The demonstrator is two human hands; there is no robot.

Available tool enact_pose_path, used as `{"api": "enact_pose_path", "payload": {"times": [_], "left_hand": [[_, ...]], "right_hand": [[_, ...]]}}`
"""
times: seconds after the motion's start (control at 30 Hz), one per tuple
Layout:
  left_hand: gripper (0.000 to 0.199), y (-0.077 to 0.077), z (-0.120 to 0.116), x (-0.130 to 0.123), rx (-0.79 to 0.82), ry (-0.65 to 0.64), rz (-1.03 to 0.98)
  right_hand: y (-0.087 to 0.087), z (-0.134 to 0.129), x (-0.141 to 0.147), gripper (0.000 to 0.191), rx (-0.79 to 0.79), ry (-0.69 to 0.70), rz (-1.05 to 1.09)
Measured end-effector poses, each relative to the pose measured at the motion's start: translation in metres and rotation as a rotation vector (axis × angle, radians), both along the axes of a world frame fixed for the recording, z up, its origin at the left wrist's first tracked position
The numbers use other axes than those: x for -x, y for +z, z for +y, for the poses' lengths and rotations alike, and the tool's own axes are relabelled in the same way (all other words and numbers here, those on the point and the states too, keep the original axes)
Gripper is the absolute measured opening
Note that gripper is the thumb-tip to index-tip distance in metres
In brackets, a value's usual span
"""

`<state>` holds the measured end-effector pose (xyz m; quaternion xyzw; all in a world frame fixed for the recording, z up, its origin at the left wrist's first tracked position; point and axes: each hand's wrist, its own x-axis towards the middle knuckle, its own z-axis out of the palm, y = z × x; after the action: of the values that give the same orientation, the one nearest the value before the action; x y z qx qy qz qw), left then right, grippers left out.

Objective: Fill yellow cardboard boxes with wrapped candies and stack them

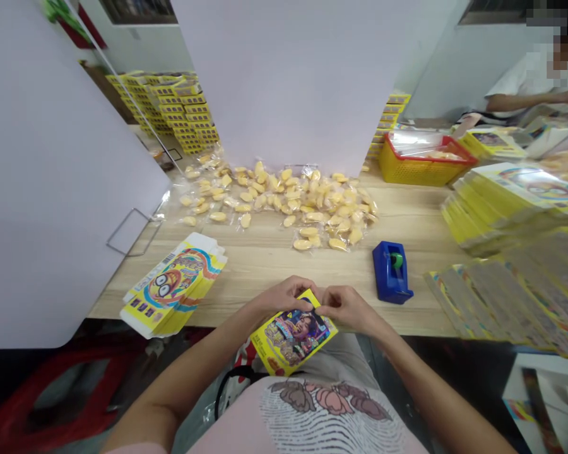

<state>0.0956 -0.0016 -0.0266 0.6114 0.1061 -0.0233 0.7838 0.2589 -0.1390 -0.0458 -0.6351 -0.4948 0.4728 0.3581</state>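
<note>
In front of my body, a small yellow printed carton [296, 334] with a colourful picture on its face is held up at the table's front edge. My left hand [286, 296] grips its upper left side. My right hand [345, 309] pinches its upper right corner, with the fingertips close to my left hand. The top of the carton is partly hidden by my fingers. A blue tape dispenser [392, 272] stands to the right of my right hand, apart from it.
A pile of small yellow sachets [284, 202] covers the light wooden table [246, 258], with flattened cartons [173, 287] at left. Stacked cartons [506, 202] and a yellow basket [421, 161] stand right. White partitions [61, 183] rise behind. A co-worker [525, 94] sits far right.
</note>
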Motion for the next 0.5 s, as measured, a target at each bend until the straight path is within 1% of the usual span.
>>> {"api": "enact_pose_path", "payload": {"times": [0.1, 0.13, 0.17, 0.2, 0.23, 0.27, 0.3, 0.33, 0.4, 0.43, 0.47, 0.5], "left_hand": [[0.033, 0.013, -0.002, 0.006, 0.035, -0.006, -0.011], [0.033, 0.018, -0.004, 0.007, 0.037, 0.007, -0.019], [0.033, 0.021, -0.005, 0.009, 0.032, 0.039, -0.022], [0.034, 0.024, -0.007, 0.010, 0.024, 0.098, -0.022], [0.034, 0.026, -0.008, 0.012, 0.017, 0.184, -0.015], [0.035, 0.025, -0.008, 0.014, 0.025, 0.312, -0.004], [0.035, 0.021, -0.005, 0.015, 0.044, 0.465, 0.008], [0.036, 0.015, 0.001, 0.014, 0.068, 0.623, 0.030], [0.046, 0.001, 0.017, 0.005, 0.139, 0.817, 0.042], [0.051, -0.003, 0.024, -0.001, 0.186, 0.833, 0.039], [0.053, -0.005, 0.030, -0.007, 0.215, 0.851, 0.032], [0.056, -0.004, 0.032, -0.012, 0.232, 0.853, 0.002]], "right_hand": [[-0.015, 0.003, 0.004, 0.042, 0.145, 0.011, 0.593], [-0.017, 0.004, 0.007, 0.046, 0.170, 0.006, 0.744], [-0.017, 0.003, 0.011, 0.047, 0.168, -0.028, 0.848], [-0.016, 0.002, 0.017, 0.046, 0.137, -0.091, 0.916], [-0.015, 0.000, 0.024, 0.044, 0.090, -0.170, 0.941], [-0.015, -0.002, 0.030, 0.039, 0.015, -0.282, 0.946], [-0.018, -0.001, 0.037, 0.038, -0.065, -0.373, 0.950], [-0.024, 0.001, 0.040, 0.042, -0.112, -0.438, 0.910], [-0.037, 0.011, 0.039, 0.041, -0.129, -0.504, 0.686], [-0.040, 0.016, 0.034, 0.039, -0.137, -0.472, 0.587], [-0.036, 0.018, 0.028, 0.039, -0.163, -0.474, 0.513], [-0.025, 0.016, 0.022, 0.038, -0.199, -0.470, 0.451]]}}
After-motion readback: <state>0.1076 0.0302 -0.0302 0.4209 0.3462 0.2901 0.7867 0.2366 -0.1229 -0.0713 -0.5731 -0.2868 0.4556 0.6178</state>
